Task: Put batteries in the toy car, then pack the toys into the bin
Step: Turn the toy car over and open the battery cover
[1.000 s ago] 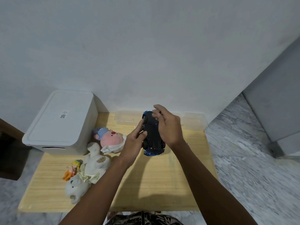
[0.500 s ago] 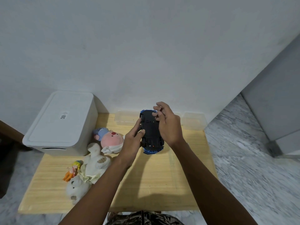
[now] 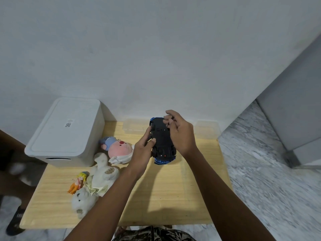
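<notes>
**Working at the underside of the toy car**

The blue plastic toy car with a black chassis (image 3: pixel 162 141) is held belly-up above the pale wooden table (image 3: pixel 173 188), clear of its surface, nose pointing away from the person. The left hand (image 3: pixel 141 154) clamps the car's left flank, thumb pressed on the chassis near the rear wheel and fingers curled round the body. The right hand (image 3: pixel 180 136) cups the opposite side, its fingertips (image 3: pixel 167 121) bent and bunched over the far end of the chassis, apparently picking at a catch or cover there; whether a battery door is open cannot be told, and no batteries are visible.

To do this step well, I judge the left hand should keep the car level and steady while the right fingertips work the cover, so that small parts do not drop.

Just beyond the right fingertips, against the wall, lies a clear shallow plastic tray (image 3: pixel 133 128). To the left of the left hand lie a pink round plush doll with a blue cap (image 3: pixel 119 148), a white plush bear (image 3: pixel 97 185) and a small orange-and-yellow figurine (image 3: pixel 77 182). Further left stands the white lidded plastic bin (image 3: pixel 64 131), its lid on; that must come off before packing. Nothing crowds the hands.
</notes>
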